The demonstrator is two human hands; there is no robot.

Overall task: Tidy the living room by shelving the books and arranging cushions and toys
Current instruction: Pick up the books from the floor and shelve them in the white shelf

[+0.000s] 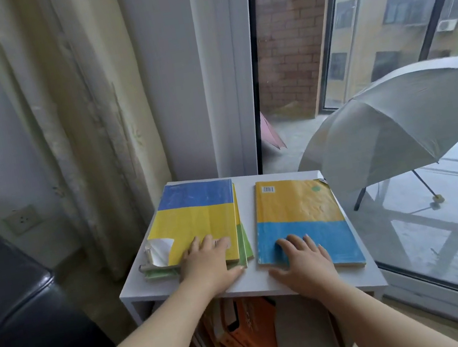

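The white shelf (245,201) is bearing a book stack (196,219) at nine o'clock and a single book (299,216) at three o'clock. The left hand (210,263) is pressing flat on the stack and the right hand (304,261) on the single book, both with fingers spread and gripping nothing.

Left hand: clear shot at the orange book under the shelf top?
Probably yes. The left hand lies flat on the stack, holding nothing, and the shelf is open-fronted at the orange book; it need only dip below the top.
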